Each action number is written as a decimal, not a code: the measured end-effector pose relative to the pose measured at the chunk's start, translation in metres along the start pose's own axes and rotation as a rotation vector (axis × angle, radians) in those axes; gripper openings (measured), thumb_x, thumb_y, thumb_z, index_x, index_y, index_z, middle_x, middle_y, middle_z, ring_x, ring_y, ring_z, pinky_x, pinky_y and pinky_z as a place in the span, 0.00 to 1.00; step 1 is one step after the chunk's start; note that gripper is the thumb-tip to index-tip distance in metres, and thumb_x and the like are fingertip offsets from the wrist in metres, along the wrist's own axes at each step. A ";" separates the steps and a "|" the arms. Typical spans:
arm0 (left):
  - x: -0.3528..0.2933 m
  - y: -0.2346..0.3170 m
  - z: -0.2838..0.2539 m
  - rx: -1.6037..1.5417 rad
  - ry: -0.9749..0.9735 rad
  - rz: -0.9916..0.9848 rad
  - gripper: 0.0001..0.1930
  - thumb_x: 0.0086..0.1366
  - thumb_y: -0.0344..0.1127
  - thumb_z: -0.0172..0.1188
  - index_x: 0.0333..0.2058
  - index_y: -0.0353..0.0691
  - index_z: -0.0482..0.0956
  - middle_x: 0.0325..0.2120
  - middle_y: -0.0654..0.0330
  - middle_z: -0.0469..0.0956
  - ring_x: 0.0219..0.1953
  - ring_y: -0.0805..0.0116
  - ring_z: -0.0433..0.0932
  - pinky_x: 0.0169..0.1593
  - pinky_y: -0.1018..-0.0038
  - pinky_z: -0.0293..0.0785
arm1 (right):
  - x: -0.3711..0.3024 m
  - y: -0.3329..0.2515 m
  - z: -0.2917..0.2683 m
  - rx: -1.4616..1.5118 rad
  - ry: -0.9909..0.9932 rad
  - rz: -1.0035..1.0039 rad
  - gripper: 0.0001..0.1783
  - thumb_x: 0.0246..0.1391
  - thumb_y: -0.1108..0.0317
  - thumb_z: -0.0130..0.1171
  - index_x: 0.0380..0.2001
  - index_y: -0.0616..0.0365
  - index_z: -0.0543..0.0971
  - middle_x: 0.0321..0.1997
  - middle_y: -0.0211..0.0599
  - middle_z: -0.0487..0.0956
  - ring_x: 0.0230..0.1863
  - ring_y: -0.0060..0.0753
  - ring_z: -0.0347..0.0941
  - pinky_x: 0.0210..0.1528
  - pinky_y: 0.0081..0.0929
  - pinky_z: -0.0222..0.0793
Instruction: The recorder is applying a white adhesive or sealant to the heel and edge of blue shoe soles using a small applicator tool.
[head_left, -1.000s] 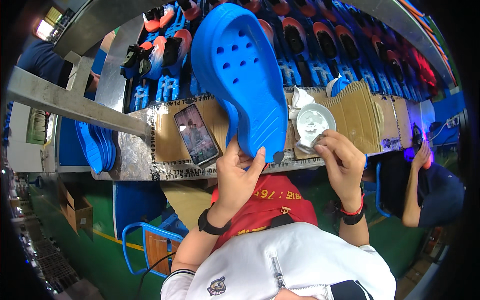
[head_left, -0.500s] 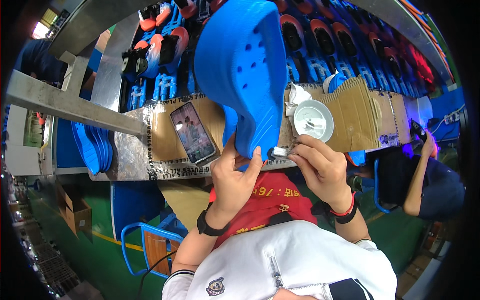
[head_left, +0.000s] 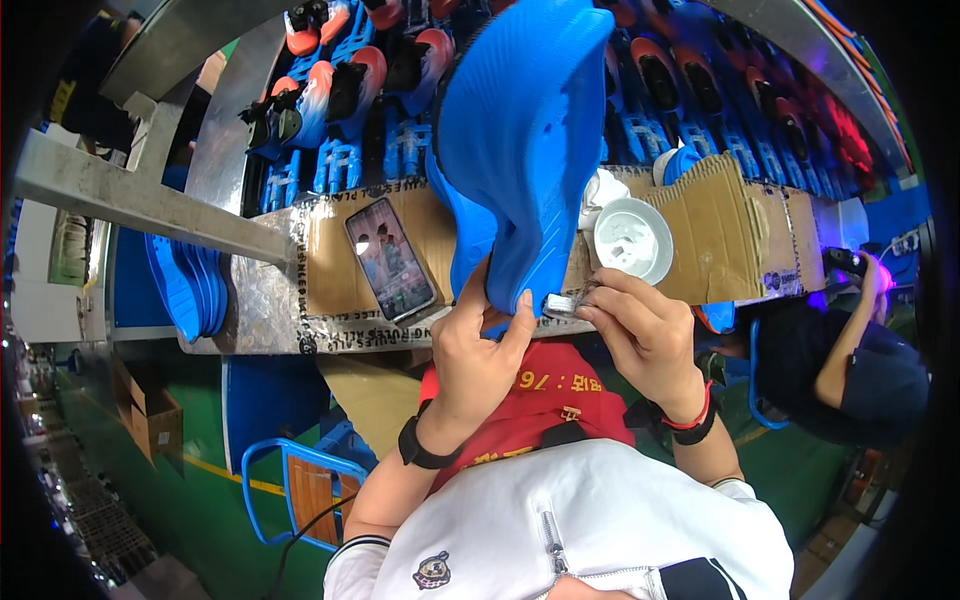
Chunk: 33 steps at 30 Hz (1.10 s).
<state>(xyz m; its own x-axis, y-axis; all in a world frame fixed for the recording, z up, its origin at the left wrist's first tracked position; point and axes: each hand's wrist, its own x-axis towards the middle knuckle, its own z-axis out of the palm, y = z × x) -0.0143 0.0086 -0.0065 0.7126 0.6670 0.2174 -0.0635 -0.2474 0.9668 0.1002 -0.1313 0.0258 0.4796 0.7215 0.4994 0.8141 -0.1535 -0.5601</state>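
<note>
Just beside the round white container, my left hand gripped the blue shoe sole; my right hand fingers pinched a small metal piece at its edge.

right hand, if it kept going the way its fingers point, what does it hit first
Most likely the heel edge of the blue clog: the right hand already holds a small metal tool against it.

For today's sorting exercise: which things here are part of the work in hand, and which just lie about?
In hand:
big blue foam clog, left hand
small silvery metal tool, right hand

Lying about:
black smartphone
round white dish
stacked blue soles
</note>
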 end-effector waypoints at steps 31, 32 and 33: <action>0.149 0.176 -0.092 -0.377 -0.259 -0.023 0.20 0.65 0.35 0.56 0.49 0.29 0.62 0.30 0.51 0.78 0.23 0.64 0.80 0.23 0.78 0.78 | -0.019 0.015 -0.028 -0.042 0.322 0.156 0.05 0.46 0.79 0.64 0.29 0.63 0.80 0.33 0.44 0.80 0.25 0.42 0.78 0.26 0.27 0.72; 0.161 0.176 -0.096 -0.412 -0.259 0.011 0.17 0.65 0.35 0.56 0.46 0.29 0.65 0.28 0.52 0.78 0.23 0.67 0.80 0.22 0.80 0.77 | -0.020 0.016 -0.027 -0.038 0.331 0.142 0.05 0.46 0.79 0.64 0.29 0.63 0.80 0.33 0.44 0.80 0.25 0.42 0.78 0.26 0.27 0.72; 0.171 0.179 -0.093 -0.441 -0.226 0.026 0.12 0.65 0.34 0.56 0.41 0.32 0.70 0.27 0.57 0.77 0.23 0.70 0.79 0.24 0.80 0.76 | -0.021 0.019 -0.026 -0.039 0.320 0.157 0.05 0.45 0.79 0.64 0.29 0.63 0.79 0.33 0.44 0.80 0.25 0.42 0.78 0.26 0.28 0.72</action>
<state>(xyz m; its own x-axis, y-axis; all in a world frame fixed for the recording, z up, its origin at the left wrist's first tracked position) 0.0313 0.1439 0.2166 0.8372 0.4838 0.2550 -0.3380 0.0912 0.9367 0.1139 -0.1669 0.0213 0.6732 0.4400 0.5943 0.7311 -0.2755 -0.6242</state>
